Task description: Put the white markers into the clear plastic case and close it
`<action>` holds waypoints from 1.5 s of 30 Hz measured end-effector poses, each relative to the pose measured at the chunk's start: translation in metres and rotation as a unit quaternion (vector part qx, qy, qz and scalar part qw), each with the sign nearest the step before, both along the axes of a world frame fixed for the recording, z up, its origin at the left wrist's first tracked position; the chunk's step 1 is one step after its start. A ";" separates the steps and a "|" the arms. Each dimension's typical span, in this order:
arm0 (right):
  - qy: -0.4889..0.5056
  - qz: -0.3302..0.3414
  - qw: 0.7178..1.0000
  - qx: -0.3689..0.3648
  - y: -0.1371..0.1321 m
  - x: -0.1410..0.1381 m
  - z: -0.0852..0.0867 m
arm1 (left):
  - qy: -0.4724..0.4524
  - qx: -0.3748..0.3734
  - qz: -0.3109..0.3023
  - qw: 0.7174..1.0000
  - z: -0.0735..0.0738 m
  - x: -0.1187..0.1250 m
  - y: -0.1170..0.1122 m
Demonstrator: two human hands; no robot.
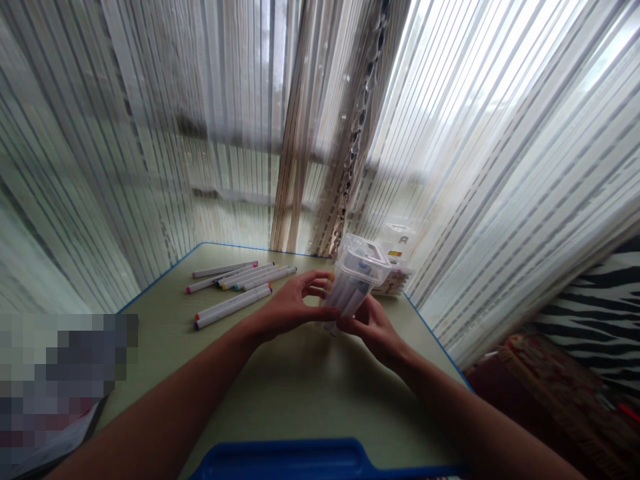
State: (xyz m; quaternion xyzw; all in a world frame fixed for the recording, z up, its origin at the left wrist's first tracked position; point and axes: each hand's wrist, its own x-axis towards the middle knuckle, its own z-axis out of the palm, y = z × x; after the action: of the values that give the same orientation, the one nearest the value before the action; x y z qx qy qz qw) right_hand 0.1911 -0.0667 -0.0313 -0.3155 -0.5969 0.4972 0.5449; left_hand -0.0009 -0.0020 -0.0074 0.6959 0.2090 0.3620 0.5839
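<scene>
Both hands grip a clear plastic container (357, 267), tilted to the right above the table, with several markers showing dimly through its wall. My left hand (295, 300) wraps its left side, thumb across the near face. Lower down on the right, my right hand (373, 327) holds it near the bottom end, some of its fingers hidden behind. To the left of my left hand, several white markers (235, 305) with coloured ends lie loosely on the table.
Behind the container stands a clear case (397, 247) with more markers in it. The pale table (300, 393) has a blue edge and a blue tray (285, 460) at the front. String curtains (240, 133) hang close behind. A zebra-striped cloth (595, 300) is at the right.
</scene>
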 end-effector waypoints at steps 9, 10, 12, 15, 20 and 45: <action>-0.044 -0.036 0.998 -0.010 0.000 -0.002 -0.002 | -0.002 0.025 -0.003 1.000 -0.001 0.000 0.000; -0.046 -0.038 0.998 -0.010 0.000 -0.002 -0.003 | -0.002 0.020 -0.005 1.000 -0.001 0.000 0.000; -0.048 -0.040 0.998 -0.010 0.000 -0.003 -0.003 | -0.003 0.009 -0.010 1.000 0.000 0.000 -0.001; -0.048 -0.040 0.998 -0.012 -0.001 -0.004 -0.002 | -0.007 0.004 -0.017 1.000 0.001 0.001 -0.002; -0.051 -0.039 0.998 -0.018 -0.001 -0.002 0.000 | 0.003 0.007 -0.006 1.000 0.002 0.001 -0.004; 0.076 -0.028 0.994 -0.079 0.009 0.004 -0.001 | 0.006 0.056 0.055 0.997 -0.006 0.004 -0.001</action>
State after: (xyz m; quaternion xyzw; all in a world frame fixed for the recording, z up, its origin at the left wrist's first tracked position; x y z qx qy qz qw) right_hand 0.1951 -0.0575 -0.0325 -0.3352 -0.5040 0.5498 0.5756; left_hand 0.0033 -0.0030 -0.0135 0.7170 0.2293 0.4006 0.5223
